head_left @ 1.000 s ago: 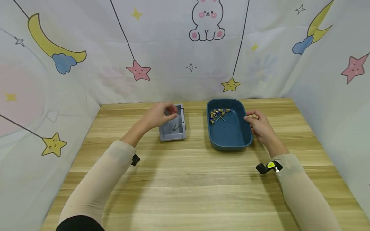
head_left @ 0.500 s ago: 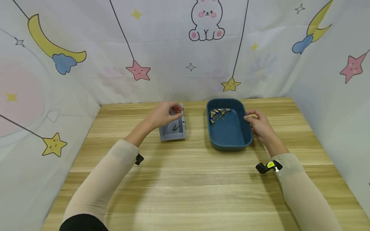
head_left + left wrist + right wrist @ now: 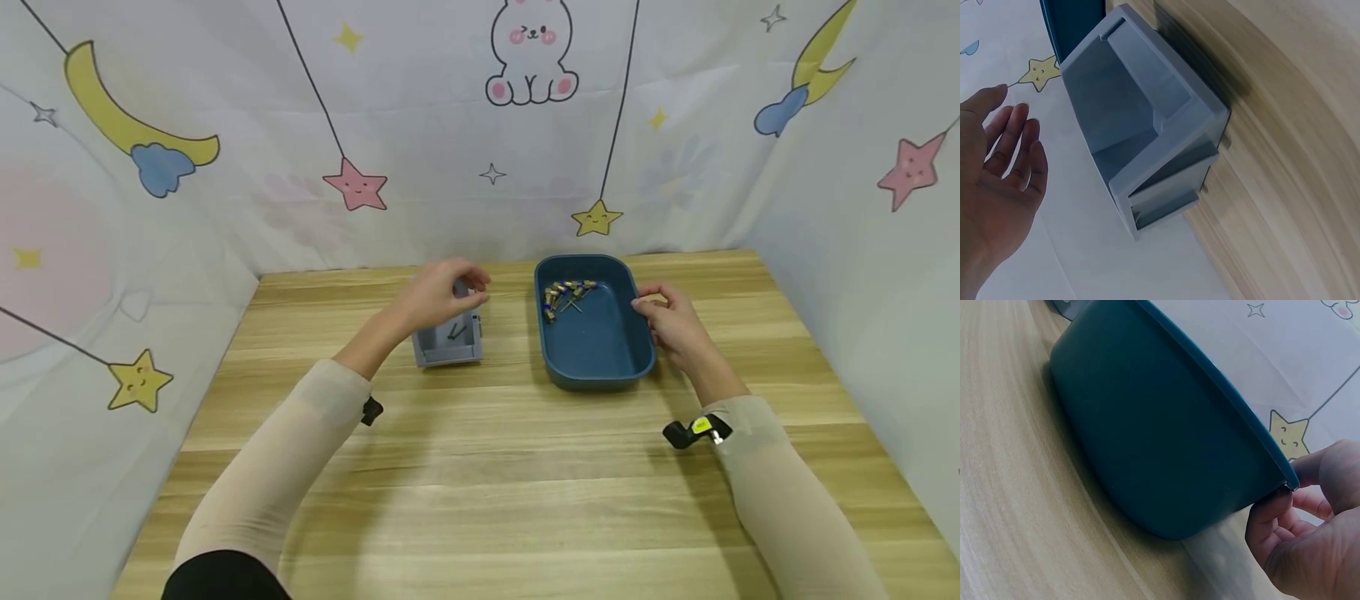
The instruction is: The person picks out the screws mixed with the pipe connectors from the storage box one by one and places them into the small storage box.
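Note:
My left hand (image 3: 444, 293) hovers over the back of a small grey open-top bin (image 3: 450, 356), its fingers loosely bent. In the left wrist view nothing shows between the thumb and fingers of that hand (image 3: 1004, 181), which is beside the bin (image 3: 1163, 169). Two small dark screw-like pieces (image 3: 457, 332) lie on the bin floor. My right hand (image 3: 675, 329) pinches the right rim of a dark blue tub (image 3: 600, 354), thumb and fingers on either side of the edge. Several brass-coloured pieces with thin shanks (image 3: 566, 293), some with blue bands, lie in the tub's back left.
Both containers stand near the back of a wood-grain table (image 3: 487, 467), with a gap between them. A white cloth (image 3: 420, 125) printed with stars, moons and a bunny hangs behind and along the sides. Each wrist wears a small black camera (image 3: 693, 431).
My left hand has moved to the right across the grey bin, towards the tub. The right hand keeps its hold on the rim, and the tub and small pieces stay in place.

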The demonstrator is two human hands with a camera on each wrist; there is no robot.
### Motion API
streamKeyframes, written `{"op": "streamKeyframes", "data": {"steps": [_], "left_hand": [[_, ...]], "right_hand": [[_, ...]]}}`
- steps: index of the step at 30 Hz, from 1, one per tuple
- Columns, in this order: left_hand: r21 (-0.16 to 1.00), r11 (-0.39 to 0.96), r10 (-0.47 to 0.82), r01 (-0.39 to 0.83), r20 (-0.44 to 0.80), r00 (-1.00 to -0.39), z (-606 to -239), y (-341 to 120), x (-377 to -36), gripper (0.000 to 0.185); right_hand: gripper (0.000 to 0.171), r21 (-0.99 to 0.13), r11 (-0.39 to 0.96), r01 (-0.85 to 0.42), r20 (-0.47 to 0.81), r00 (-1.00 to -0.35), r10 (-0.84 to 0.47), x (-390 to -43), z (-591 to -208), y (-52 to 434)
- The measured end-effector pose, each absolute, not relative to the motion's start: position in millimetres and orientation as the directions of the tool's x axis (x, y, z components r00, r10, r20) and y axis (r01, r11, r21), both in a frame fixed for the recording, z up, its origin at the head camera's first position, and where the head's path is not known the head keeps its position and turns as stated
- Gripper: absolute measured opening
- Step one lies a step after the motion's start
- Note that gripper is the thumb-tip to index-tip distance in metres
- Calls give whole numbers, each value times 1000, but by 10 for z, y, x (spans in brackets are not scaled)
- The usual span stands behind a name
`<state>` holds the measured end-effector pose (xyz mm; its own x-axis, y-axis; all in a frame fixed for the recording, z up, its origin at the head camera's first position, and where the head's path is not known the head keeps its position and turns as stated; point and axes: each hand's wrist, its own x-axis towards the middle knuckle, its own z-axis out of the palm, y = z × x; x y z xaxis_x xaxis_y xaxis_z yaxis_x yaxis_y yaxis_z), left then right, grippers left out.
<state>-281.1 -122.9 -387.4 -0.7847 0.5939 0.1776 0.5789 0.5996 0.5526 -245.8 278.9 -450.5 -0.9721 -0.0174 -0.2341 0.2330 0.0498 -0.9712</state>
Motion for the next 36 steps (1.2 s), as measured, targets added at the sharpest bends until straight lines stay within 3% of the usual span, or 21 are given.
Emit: {"op": "streamKeyframes", "data": {"steps": [36], "left_hand": [[574,566,640,592,147,-754,-3811,-864,-2872,35]], "right_hand": [[29,-973,87,212,-213,-977,-1,-2466,-4549,2781]]}}
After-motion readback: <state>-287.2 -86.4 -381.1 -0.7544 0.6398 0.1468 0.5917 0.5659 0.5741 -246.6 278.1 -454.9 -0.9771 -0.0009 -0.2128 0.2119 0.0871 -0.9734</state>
